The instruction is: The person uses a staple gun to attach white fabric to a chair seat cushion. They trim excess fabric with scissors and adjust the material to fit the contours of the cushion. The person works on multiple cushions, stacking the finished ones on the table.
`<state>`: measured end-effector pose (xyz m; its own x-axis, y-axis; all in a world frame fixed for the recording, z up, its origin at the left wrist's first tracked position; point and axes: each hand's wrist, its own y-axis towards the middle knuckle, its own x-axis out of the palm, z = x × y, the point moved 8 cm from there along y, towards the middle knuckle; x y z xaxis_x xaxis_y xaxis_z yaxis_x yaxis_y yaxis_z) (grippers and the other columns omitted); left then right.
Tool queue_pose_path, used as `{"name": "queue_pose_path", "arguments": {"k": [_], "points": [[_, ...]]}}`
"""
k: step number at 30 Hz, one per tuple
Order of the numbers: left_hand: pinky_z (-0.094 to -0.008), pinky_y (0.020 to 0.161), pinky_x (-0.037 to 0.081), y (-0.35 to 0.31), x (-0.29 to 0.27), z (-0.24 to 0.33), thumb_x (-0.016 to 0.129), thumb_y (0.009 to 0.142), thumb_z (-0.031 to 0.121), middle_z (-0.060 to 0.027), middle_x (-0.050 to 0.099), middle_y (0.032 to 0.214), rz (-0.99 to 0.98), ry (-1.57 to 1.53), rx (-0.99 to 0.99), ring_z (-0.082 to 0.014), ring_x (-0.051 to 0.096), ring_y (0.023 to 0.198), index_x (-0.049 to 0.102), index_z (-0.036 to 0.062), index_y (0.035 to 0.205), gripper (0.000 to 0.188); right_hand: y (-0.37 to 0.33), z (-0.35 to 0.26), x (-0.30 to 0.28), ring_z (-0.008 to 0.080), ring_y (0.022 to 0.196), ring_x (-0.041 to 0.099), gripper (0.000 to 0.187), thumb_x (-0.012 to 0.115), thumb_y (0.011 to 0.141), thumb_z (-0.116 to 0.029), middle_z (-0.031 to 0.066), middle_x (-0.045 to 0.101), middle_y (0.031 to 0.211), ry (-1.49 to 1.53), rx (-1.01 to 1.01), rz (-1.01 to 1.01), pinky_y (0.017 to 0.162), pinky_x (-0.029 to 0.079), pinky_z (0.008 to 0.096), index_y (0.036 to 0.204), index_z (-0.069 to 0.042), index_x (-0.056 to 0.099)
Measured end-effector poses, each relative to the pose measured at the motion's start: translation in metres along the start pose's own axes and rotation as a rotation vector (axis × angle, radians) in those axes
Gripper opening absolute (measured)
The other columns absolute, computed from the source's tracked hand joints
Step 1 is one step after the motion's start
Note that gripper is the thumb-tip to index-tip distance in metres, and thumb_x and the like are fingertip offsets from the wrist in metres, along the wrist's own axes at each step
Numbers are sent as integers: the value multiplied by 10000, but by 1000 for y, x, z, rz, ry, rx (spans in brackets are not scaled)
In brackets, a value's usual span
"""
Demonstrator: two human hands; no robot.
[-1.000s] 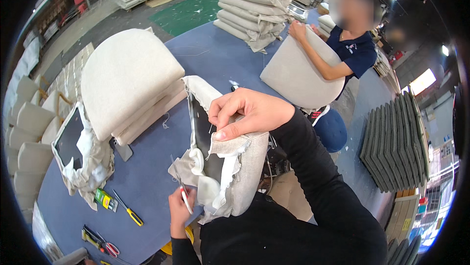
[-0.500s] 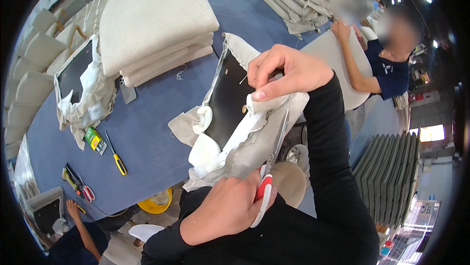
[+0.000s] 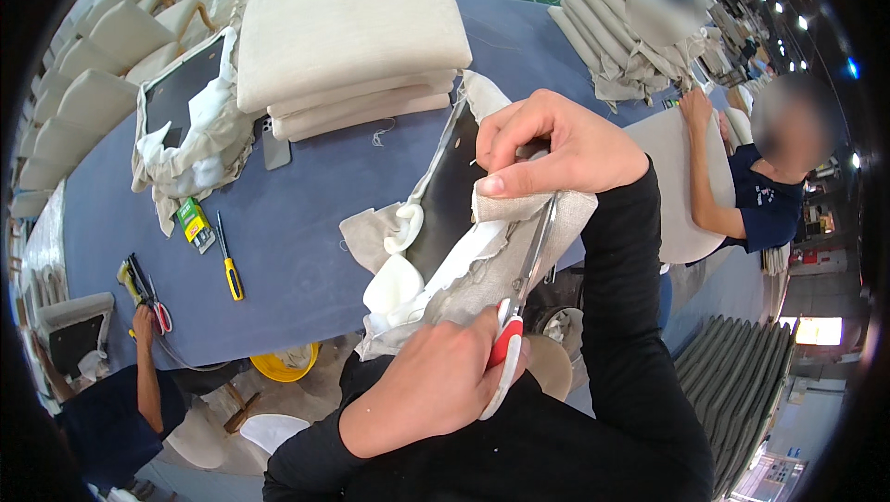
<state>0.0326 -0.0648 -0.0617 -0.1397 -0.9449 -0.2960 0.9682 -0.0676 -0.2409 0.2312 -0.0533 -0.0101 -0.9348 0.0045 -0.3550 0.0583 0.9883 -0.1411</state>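
My left hand is closed round the red and white handles of a pair of scissors. Their blades point up and away, across the loose edge of a beige cover fabric, and the tips reach the fold by my right hand. My right hand pinches that fold between thumb and fingers. The fabric belongs to a chair seat lying underside up, with a black board and white padding along its rim. Whether the blades have fabric between them is hard to see.
On the blue table lie a stack of beige cushions, another part-covered seat, a phone, a green box and a yellow-handled screwdriver. A co-worker handles a panel at right; another's hand is at lower left.
My view has shifted, so the table sits further right. The scissors' tips have come up to the fabric fold. At lower left, the other person's hand has moved onto the table beside the tools.
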Motion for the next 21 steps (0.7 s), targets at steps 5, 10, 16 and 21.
{"name": "queue_pose_path", "arguments": {"k": [5,10,16,21], "points": [[-587,700,541,0,-6,-2,683,1062,281,-284,696,725,4,11,-30,-501,690,685,655,-87,1050,369,9,0,-1,121,817,595,198,891,901,-140,27,698,874,-2,-7,-7,758,447,302,826,11,789],[-523,625,521,-1,-12,-4,702,1069,288,-234,644,642,64,81,20,-478,668,634,656,-14,949,328,12,-3,1,123,819,604,196,896,898,-140,29,699,868,-12,17,-20,756,450,303,825,10,792],[-516,618,521,2,-19,2,707,1047,246,-250,649,661,35,72,55,-480,667,637,666,-31,921,307,13,-5,3,126,825,616,182,902,889,-129,37,704,867,15,8,-61,751,454,304,830,11,802],[-483,629,537,1,-16,-8,734,1015,217,-231,674,691,16,18,70,-461,683,653,698,-17,897,265,16,-7,8,127,822,615,190,890,901,-125,42,708,871,8,33,-73,750,456,308,848,28,791]]}}
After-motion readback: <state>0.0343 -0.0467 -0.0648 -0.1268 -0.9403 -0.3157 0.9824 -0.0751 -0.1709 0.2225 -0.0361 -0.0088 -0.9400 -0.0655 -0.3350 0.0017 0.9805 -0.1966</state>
